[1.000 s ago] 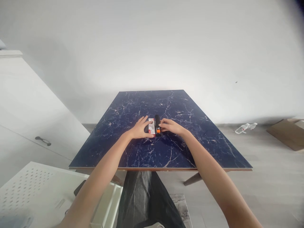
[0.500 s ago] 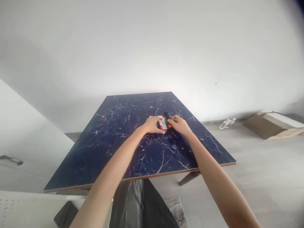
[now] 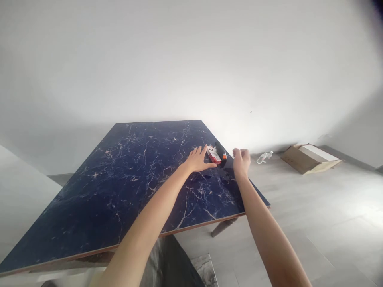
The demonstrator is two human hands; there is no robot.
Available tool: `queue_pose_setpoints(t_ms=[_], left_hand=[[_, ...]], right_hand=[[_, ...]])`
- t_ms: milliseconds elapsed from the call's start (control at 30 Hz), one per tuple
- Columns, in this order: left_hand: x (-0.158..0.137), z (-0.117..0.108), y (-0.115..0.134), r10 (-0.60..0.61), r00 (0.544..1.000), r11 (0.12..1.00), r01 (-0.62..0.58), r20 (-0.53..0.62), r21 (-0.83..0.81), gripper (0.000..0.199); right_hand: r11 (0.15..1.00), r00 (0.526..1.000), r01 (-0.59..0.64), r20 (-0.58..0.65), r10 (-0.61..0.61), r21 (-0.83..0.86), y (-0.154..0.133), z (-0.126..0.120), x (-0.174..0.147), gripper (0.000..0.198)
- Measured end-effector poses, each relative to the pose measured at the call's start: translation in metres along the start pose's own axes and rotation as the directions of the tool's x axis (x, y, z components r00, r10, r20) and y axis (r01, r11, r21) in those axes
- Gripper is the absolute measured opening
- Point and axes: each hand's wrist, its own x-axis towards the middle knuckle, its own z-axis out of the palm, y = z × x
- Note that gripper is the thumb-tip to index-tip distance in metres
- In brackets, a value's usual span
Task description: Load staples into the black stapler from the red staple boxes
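My left hand is spread on the blue marbled table, thumb and fingers apart. Its thumb reaches the near end of a small red-and-white box, and its fingertips are by the box's left side. Right against the box lies a black object with an orange patch, whose kind I cannot make out. My right hand is off to the right of both, over the table's right edge, with its fingers curled in. Whatever those fingers hold, if anything, is hidden.
A white wall rises behind the table. On the grey floor to the right are a clear plastic bottle and a cardboard box. Under the near edge a table leg and dark cloth show.
My right hand has left the black object and moved right, beyond the table edge. My left hand has loosened from the box and opened. The view has turned to the right.
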Motion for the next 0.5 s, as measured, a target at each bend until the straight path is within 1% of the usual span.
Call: queue_pose_setpoints(t_ms=[100, 133, 200, 267, 333, 400, 467, 500], left_hand=[[-0.051, -0.021, -0.013, 0.056, 0.988, 0.998, -0.052, -0.144, 0.027, 0.066], [-0.068, -0.026, -0.019, 0.052, 0.980, 0.998, -0.046, -0.192, 0.036, 0.058], [-0.097, -0.031, -0.030, -0.025, 0.958, 0.999, 0.030, -0.286, 0.015, 0.052], [-0.115, -0.033, -0.038, -0.135, 0.927, 0.991, 0.127, -0.349, -0.044, 0.049], [-0.120, -0.032, -0.041, -0.218, 0.901, 0.976, 0.197, -0.374, -0.094, 0.046], [-0.118, -0.034, -0.043, -0.279, 0.870, 0.960, 0.245, -0.406, -0.136, 0.043], [-0.116, -0.039, -0.047, -0.362, 0.810, 0.930, 0.279, -0.461, -0.240, 0.041], [-0.117, -0.042, -0.051, -0.402, 0.779, 0.910, 0.283, -0.480, -0.304, 0.041]], right_hand=[[0.996, 0.989, 0.087, -0.122, -0.086, 0.004, -0.004, -0.009, -0.007, 0.026], [0.993, 0.984, 0.115, -0.138, -0.115, -0.009, -0.007, -0.008, -0.012, 0.028], [0.987, 0.981, 0.158, -0.111, -0.158, -0.004, -0.018, 0.003, -0.027, 0.033], [0.980, 0.983, 0.183, -0.008, -0.183, 0.075, -0.040, 0.026, -0.051, 0.035], [0.966, 0.970, 0.166, 0.147, -0.196, 0.198, -0.068, 0.058, -0.082, 0.035], [0.957, 0.922, 0.107, 0.332, -0.196, 0.268, -0.095, 0.095, -0.115, 0.035], [0.957, 0.875, 0.022, 0.458, -0.157, 0.288, -0.118, 0.130, -0.143, 0.033], [0.960, 0.860, -0.015, 0.493, -0.130, 0.279, -0.126, 0.144, -0.155, 0.031]])
